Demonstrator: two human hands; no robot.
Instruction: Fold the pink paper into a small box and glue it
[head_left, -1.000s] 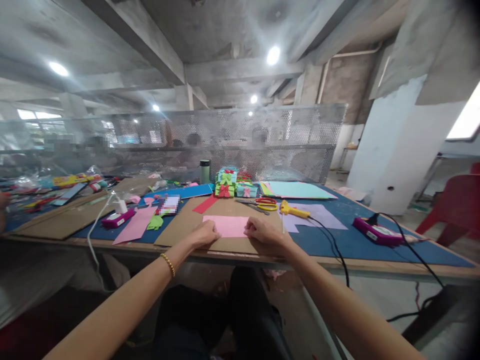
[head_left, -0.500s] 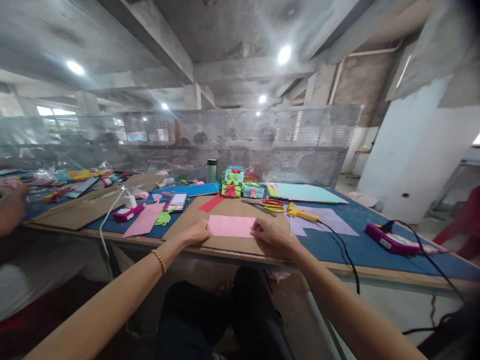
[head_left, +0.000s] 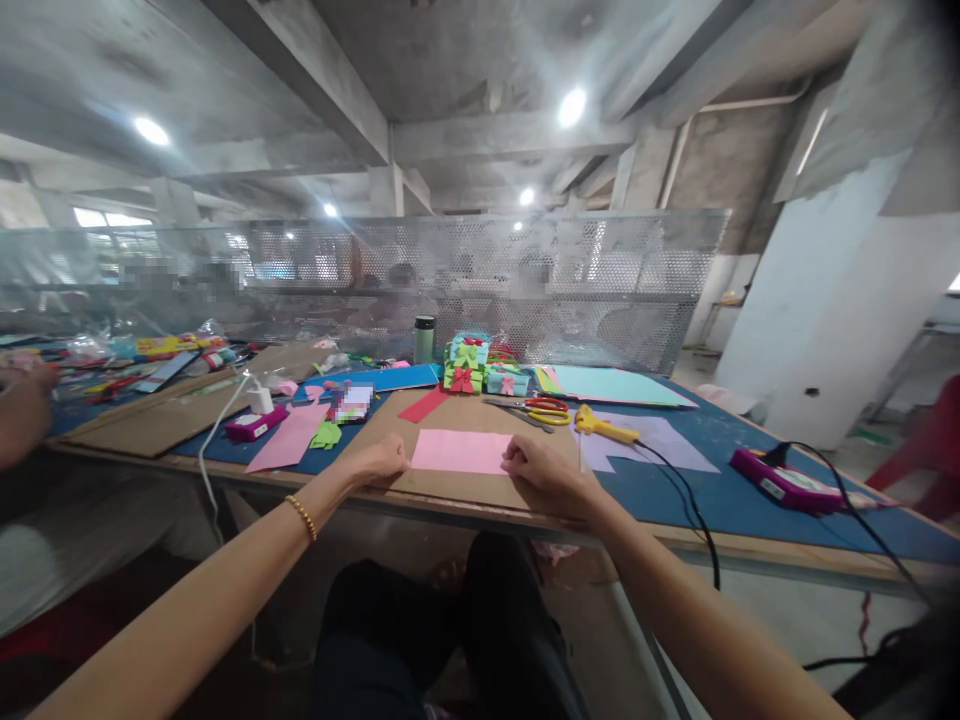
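Observation:
A pink paper rectangle [head_left: 461,452] with faint creases lies on a brown cardboard sheet [head_left: 450,496] in front of me. At its right edge, my right hand [head_left: 531,462] is closed, pinching the paper between thumb and fingers. My left hand [head_left: 386,459] is at the left edge with its fingers curled together; whether the paper's edge is between them is too small to tell. Beyond the paper lie a red strip [head_left: 424,404] and scissors with red and yellow handles [head_left: 547,411]. Small green and blue boxes with bows [head_left: 466,366] are stacked at the back.
A yellow glue gun [head_left: 611,429] with a black cable lies on lilac paper at the right, near a purple power strip [head_left: 784,480]. Another one [head_left: 255,425] and pink paper [head_left: 292,438] are at the left. Another person's hand [head_left: 22,410] is at the far left.
My left hand has moved slightly left, off its former place on the pink paper, whose left part now shows more fully. My right hand has stayed in place.

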